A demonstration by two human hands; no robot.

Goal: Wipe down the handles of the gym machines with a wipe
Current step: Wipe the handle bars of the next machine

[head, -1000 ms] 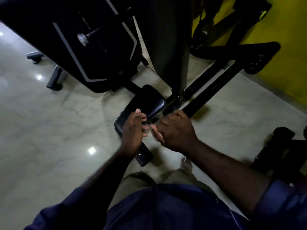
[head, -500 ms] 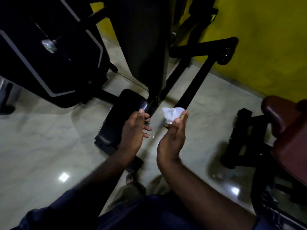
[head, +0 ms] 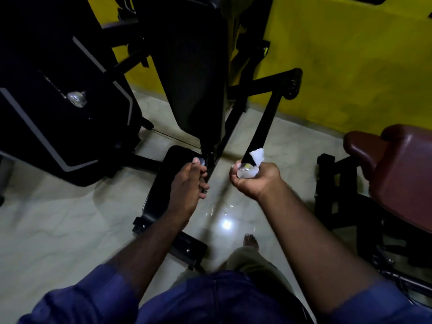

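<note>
My right hand (head: 254,181) grips a crumpled white wipe (head: 257,155) wrapped round the shiny end of a machine handle (head: 245,170); most of that handle is hidden in my fist. My left hand (head: 189,183) curls round the other handle, whose shiny end cap (head: 202,162) shows beside my thumb. Both hands are held side by side over the black seat pad (head: 161,183) of the machine, just in front of its tall black back pad (head: 194,78).
A black weight-stack cover (head: 58,101) stands at the left. Black frame bars (head: 266,118) run over the pale floor towards the yellow wall (head: 350,54). A maroon padded seat (head: 397,164) on a black frame is at the right. My bare foot (head: 250,240) is below.
My right hand, open with the wipe on its fingertips half a second ago, has closed round the wipe and the handle end. The left hand keeps its grip. The view has tilted up.
</note>
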